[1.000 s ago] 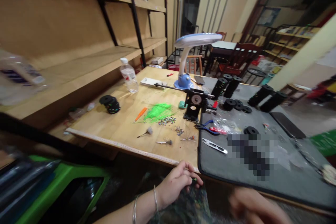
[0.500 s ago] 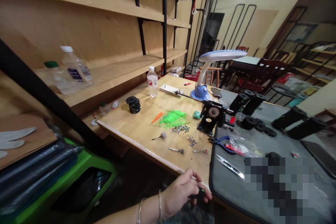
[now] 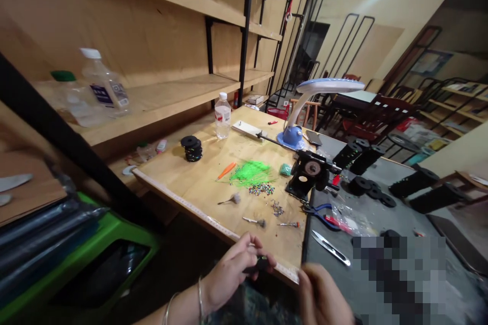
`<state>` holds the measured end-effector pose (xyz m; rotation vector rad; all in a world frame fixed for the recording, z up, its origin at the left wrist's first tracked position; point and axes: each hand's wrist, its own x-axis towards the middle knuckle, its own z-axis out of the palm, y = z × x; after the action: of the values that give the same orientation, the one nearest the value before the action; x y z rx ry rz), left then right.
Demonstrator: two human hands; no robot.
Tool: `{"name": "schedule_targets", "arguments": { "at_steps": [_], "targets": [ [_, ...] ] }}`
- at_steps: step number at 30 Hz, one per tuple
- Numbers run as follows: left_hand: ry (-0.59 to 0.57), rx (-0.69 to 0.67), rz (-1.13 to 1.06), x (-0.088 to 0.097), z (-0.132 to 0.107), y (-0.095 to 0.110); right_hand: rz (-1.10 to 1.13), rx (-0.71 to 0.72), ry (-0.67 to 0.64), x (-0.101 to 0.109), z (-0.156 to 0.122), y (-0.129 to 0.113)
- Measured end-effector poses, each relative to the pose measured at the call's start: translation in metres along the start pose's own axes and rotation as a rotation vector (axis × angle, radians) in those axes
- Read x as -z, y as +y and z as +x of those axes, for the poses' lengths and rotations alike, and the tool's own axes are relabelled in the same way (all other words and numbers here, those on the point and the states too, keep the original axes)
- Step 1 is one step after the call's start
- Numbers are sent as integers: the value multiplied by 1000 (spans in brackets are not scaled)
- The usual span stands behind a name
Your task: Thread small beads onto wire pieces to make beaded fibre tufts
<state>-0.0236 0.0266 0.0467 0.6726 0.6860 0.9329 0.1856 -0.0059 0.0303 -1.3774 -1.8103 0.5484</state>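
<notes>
My left hand (image 3: 232, 271) is at the near edge of the wooden table (image 3: 198, 188), its fingers pinched on a small black spool (image 3: 259, 264). My right hand (image 3: 324, 299) is low at the bottom right, blurred, close to the left hand and seen from its back; its fingers do not show. On the table beyond lie green threads (image 3: 249, 171), a heap of small beads (image 3: 261, 189), an orange tool (image 3: 226, 170) and a black vise (image 3: 307, 179).
A grey mat (image 3: 381, 223) carries snips (image 3: 331, 248), blue-handled pliers (image 3: 320, 210) and black spools (image 3: 368, 188). A stack of black spools (image 3: 191, 148), a water bottle (image 3: 222, 116) and a blue desk lamp (image 3: 305, 106) stand farther back. Wooden shelves (image 3: 160, 96) rise left; a green stool (image 3: 91, 259) is near left.
My left hand has risen slightly with the black spool. My right hand has come into view at the bottom right. The view shifted a little to the left.
</notes>
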Motion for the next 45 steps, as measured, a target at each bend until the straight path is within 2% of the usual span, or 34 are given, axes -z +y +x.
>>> {"name": "schedule_targets", "arguments": {
  "at_steps": [4, 7, 11, 19, 22, 25, 29, 33, 37, 45],
  "targets": [
    [31, 4, -17, 5, -1, 0, -305, 2, 80, -43, 32, 19],
    [41, 7, -20, 5, 0, -2, -444, 21, 114, -59, 44, 23],
    [48, -5, -14, 6, 2, -4, -517, 0, 136, -63, 53, 22],
    [44, -14, -26, 10, 4, -2, -508, -98, 42, -62, 65, 23],
    [53, -27, -19, 12, 6, -5, -422, -128, 50, -57, 64, 24],
    [79, -39, 36, 15, 7, -10, -181, -144, 56, -48, 58, 20],
    [103, -124, 225, 13, 6, -11, 174, -184, 25, -36, 40, -4],
    [66, -191, 332, 6, 4, -10, 411, -198, -69, -36, 26, -29],
    [79, -263, 461, 4, 2, -12, 496, -212, -78, -44, 25, -37],
    [88, -314, 652, 1, -1, -11, 521, -191, -84, -46, 24, -34]
  ]
}}
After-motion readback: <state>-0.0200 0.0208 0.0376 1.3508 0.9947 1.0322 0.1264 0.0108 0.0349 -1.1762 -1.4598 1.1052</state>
